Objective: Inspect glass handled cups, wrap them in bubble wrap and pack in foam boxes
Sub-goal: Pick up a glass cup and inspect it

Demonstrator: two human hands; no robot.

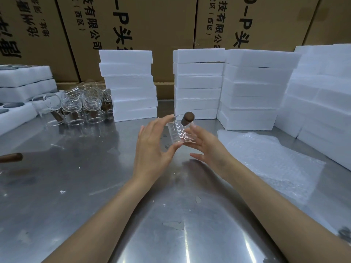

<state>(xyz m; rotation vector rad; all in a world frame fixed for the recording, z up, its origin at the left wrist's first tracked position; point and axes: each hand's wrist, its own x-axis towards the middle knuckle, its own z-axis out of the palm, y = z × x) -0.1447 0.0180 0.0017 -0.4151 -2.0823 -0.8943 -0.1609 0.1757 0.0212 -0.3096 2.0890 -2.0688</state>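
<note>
A clear glass cup (179, 132) with a brown wooden handle (187, 118) is held tilted in the air above the steel table, its handle pointing up and away. My left hand (152, 147) holds its left side between straight fingers and thumb. My right hand (207, 145) supports its right side and base with extended fingers. A sheet of bubble wrap (266, 158) lies flat on the table to the right. Several more glass cups (76, 106) with wooden handles stand at the back left.
Stacks of white foam boxes (131, 84) (197, 84) (256, 88) line the back and right (322, 88). Open foam trays (24, 86) sit at far left. A wooden handle (11, 157) pokes in at the left edge. Cardboard cartons (133, 25) stand behind. Foam crumbs dot the steel table (95, 177).
</note>
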